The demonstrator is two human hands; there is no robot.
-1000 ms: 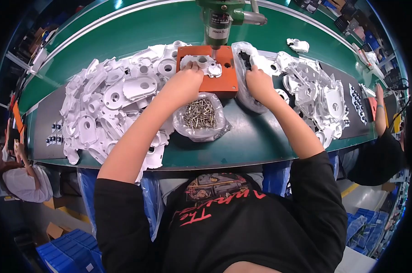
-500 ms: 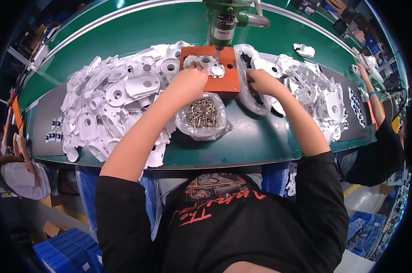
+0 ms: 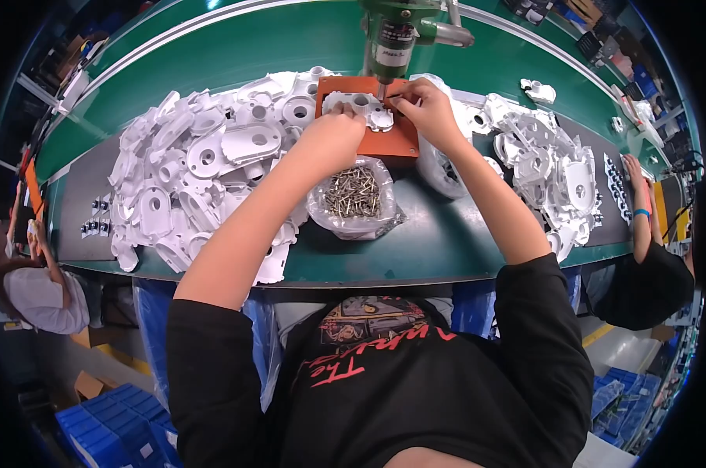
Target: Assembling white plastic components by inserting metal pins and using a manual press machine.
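Head view: left fingers [image 3: 348, 110] on white plastic part [image 3: 377, 117] (round-collared).

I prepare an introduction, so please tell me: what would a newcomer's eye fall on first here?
Probably the heap of white moulded plastic parts on the left of the green worktable, with a smaller white heap on the right. Between them, a green metal machine head hangs over an orange block, with the left hand at a white holed part and the right hand beside it. Nearer the worktable's front sits a translucent plastic bag of small metallic fasteners.
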